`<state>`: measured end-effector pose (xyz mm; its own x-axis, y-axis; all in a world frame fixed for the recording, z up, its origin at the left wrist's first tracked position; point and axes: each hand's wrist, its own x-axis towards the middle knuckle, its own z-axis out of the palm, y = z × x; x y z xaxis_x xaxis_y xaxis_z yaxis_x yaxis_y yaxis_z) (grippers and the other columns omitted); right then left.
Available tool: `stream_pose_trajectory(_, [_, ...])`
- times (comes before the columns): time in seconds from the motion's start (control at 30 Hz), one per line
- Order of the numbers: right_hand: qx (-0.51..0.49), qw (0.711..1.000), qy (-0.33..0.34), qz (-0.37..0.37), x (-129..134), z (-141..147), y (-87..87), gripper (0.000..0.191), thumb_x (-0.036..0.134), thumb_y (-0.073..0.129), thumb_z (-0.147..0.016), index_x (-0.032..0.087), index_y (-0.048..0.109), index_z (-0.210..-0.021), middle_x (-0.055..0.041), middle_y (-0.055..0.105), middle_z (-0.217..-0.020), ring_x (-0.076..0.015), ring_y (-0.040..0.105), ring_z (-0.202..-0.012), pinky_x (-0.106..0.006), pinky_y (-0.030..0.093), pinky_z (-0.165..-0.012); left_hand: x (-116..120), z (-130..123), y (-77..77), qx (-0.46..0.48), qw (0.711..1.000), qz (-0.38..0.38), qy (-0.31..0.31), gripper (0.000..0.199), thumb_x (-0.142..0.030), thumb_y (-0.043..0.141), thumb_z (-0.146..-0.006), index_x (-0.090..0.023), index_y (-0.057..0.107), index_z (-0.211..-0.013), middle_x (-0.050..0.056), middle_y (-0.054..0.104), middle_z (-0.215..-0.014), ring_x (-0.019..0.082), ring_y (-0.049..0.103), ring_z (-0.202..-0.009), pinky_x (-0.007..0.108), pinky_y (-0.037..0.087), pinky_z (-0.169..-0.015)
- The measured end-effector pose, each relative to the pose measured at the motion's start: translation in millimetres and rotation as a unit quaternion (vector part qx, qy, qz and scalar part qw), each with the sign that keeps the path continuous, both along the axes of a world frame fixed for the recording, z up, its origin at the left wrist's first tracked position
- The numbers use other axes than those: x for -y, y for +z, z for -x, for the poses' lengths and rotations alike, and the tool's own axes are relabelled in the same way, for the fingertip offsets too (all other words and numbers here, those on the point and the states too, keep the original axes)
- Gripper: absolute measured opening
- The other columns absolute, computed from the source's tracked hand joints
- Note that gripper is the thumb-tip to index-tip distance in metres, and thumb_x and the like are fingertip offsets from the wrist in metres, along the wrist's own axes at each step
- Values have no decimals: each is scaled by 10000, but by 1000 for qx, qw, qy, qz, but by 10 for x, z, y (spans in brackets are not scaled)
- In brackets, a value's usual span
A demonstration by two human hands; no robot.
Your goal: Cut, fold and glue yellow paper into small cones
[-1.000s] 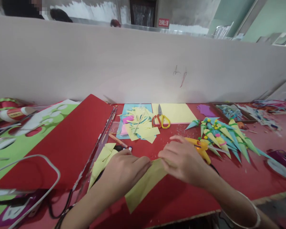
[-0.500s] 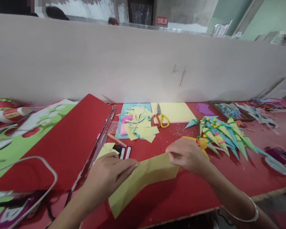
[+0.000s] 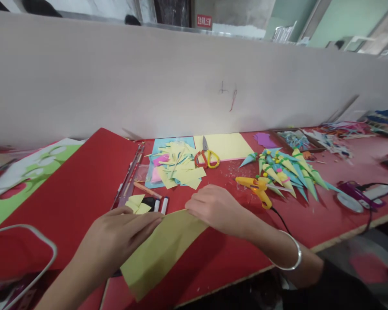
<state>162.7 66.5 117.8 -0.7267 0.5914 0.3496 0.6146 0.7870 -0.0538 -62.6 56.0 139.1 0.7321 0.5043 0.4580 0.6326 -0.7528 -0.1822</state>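
Observation:
A strip of yellow paper (image 3: 161, 254) hangs between my two hands above the red table. My left hand (image 3: 119, 234) pinches its upper edge near the middle, thumb and fingers together. At the strip's right end my right hand (image 3: 215, 211) grips it, the fingers covering that end. Just beyond the left hand lie small folded yellow paper pieces (image 3: 137, 204) and two white-barrelled markers (image 3: 161, 205). To the right of my right hand rests a yellow hot glue gun (image 3: 257, 188), its black cord trailing toward the forearm.
Scissors (image 3: 208, 158) lie behind a heap of paper scraps (image 3: 177, 161). Blue, green and yellow paper cones (image 3: 287, 172) are piled at the right, near a purple device (image 3: 358, 196). A large red sheet (image 3: 74, 185) covers the left side; a white partition (image 3: 116, 82) stands behind.
My right hand has moved left, closer to my left hand, uncovering the glue gun. The view has turned slightly right. Both hands still hold the paper strip.

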Motion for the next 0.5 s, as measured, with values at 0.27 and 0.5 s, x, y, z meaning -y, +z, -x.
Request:
stream_pose_trajectory(0.27, [-12, 996, -12, 86, -148, 259, -82, 241, 296, 362, -928, 194, 580, -915, -1, 635, -666, -126, 544, -572, -255, 233, -466, -42, -154, 10, -117, 985, -130, 0, 377, -96, 262, -877, -187, 589, -714, -1, 610, -589, 167, 575, -574, 324, 384, -654])
stream_pose_trajectory(0.5, [-110, 962, 26, 249, -257, 254, 10, 219, 302, 400, -915, 208, 595, -945, 12, 657, -875, -116, 564, -737, -218, 354, -624, -124, -133, -26, 45, 998, -11, 41, 246, -240, 437, -829, -233, 502, -592, -54, 467, -480, 133, 455, -495, 283, 308, -576])
